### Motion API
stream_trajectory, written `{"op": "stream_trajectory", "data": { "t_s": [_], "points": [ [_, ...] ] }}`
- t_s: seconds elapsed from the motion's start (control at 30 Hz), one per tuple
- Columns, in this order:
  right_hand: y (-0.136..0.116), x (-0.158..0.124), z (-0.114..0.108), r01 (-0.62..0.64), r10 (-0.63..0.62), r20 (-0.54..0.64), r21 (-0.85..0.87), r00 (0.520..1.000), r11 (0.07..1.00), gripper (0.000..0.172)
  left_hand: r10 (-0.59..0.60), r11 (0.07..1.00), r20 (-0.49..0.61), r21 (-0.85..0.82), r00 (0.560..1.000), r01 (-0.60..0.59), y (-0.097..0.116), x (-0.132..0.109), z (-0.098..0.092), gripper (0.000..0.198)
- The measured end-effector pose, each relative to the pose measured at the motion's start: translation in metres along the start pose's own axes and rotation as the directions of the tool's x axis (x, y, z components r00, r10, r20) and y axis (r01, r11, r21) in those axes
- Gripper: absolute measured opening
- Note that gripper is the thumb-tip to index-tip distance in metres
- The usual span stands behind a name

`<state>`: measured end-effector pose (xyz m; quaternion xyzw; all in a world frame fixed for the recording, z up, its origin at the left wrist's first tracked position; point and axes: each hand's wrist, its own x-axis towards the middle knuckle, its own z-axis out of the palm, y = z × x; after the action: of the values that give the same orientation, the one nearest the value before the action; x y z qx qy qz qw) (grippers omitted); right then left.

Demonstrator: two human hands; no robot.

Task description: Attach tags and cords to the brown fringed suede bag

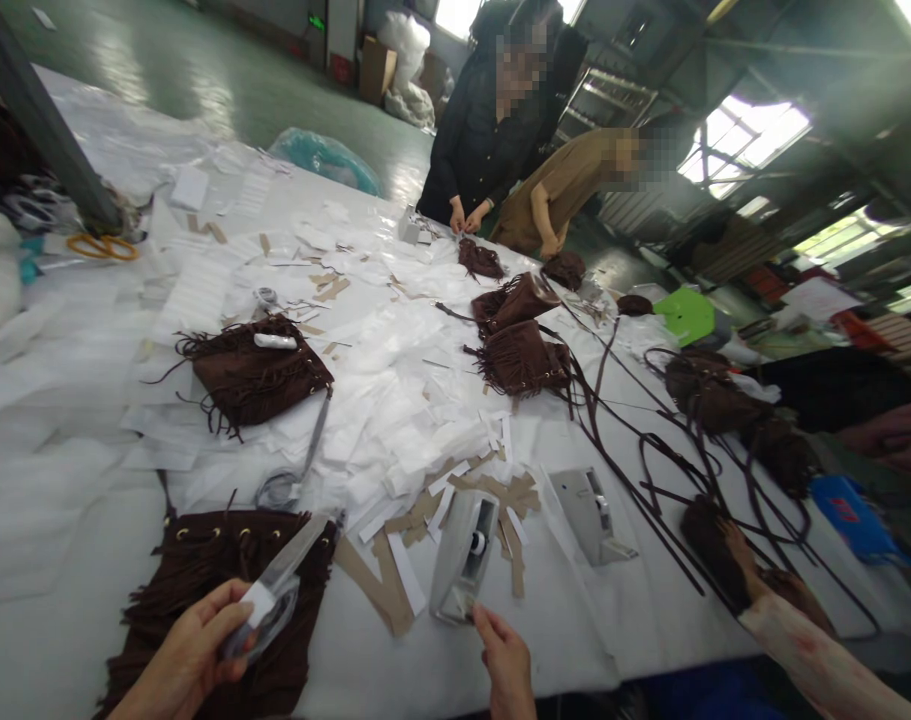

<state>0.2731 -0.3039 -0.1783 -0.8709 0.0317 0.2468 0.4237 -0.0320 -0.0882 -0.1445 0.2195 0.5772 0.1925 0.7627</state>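
My left hand (pixel 192 640) is closed round a coiled strap in clear plastic (pixel 279 610), with a white paper band (pixel 258 603) at its middle. Beneath it lies a dark brown fringed bag (pixel 222 560) with metal eyelets along its top edge, partly hidden by the hand. The strap's wrapped end runs to the bag's upper right corner. At the front end of a grey tape dispenser (pixel 466 555), the thumb and forefinger of my right hand (pixel 504 660) pinch the tape end, which is barely visible.
Beside it stands a second tape dispenser (pixel 586 515). Another fringed bag (pixel 260 370) lies beyond, among white paper and brown card strips (pixel 387 590). A co-worker's hand (pixel 740 560) rests on a brown bag at right. Orange-handled scissors (pixel 102 247) lie far left; two people stand across the table.
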Motion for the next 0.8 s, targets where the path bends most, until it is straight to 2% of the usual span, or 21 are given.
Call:
{"op": "stream_trajectory", "data": {
  "t_s": [0.23,0.47,0.63,0.8],
  "points": [
    [0.033,-0.018,-0.013,-0.085,0.087,-0.067,0.031,0.994,0.996,0.06,-0.004,1.0,-0.021,0.024,1.0,0.004,-0.004,0.004,-0.006,0.041],
    [0.054,-0.026,0.001,-0.128,0.13,-0.044,0.046,0.991,0.991,0.063,-0.023,1.0,0.016,0.003,1.0,0.023,0.004,0.001,-0.002,0.039],
    [0.059,-0.013,0.011,-0.107,0.109,-0.038,0.042,0.993,0.993,0.061,-0.023,0.999,0.002,-0.03,1.0,0.023,0.003,0.0,-0.001,0.039],
    [0.045,-0.008,0.01,-0.073,0.073,-0.014,-0.033,0.997,0.997,0.05,-0.004,0.998,0.063,-0.055,0.998,0.007,0.008,-0.003,0.003,0.034]
  ]
}}
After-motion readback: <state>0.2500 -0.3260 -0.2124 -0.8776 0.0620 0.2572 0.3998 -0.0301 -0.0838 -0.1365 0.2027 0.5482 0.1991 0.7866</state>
